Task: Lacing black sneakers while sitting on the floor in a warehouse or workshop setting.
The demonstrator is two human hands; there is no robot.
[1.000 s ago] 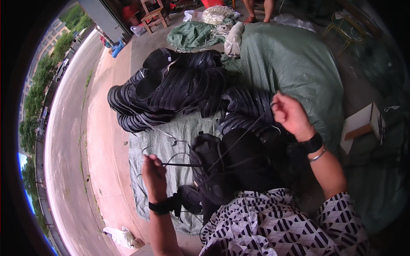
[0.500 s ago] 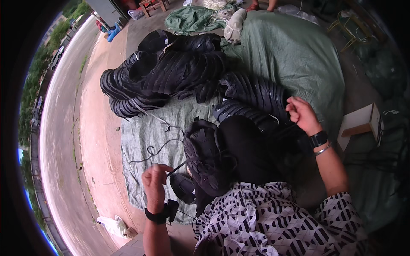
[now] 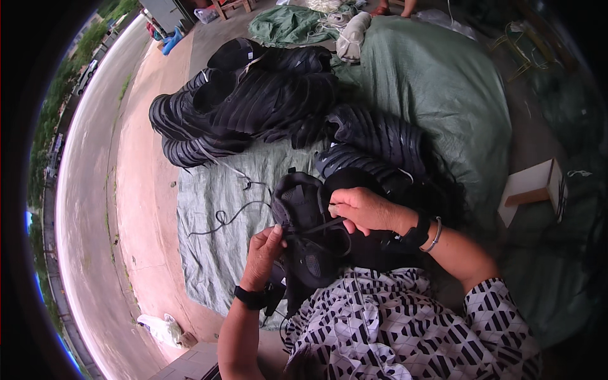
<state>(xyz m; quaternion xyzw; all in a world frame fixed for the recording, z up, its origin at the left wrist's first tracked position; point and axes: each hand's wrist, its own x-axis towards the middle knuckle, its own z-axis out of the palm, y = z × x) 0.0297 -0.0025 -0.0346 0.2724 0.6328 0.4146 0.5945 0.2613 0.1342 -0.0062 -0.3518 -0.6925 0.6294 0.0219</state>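
A black shoe (image 3: 303,196) rests on my lap, with a loop of its dark lace (image 3: 323,226) lying across the front. My left hand (image 3: 263,253) is closed at the shoe's left edge, thumb and fingers pinched against it; whether they grip the edge or a lace there is hard to see. Over the shoe's right side, my right hand (image 3: 362,210) pinches the lace, which runs taut leftward towards the eyelets. Below my left hand, another dark shoe part is mostly covered.
Beyond my knees, stacked black shoe uppers (image 3: 266,101) lie on a green tarp (image 3: 221,259), and more stacks (image 3: 380,136) sit nearer right. A covered green heap (image 3: 437,88) rises behind. An open carton (image 3: 532,187) is at right, a white bag (image 3: 166,330) at lower left.
My right hand has swung in from the right and now pinches the lace over the shoe. My left hand has moved right and up to the shoe's edge.
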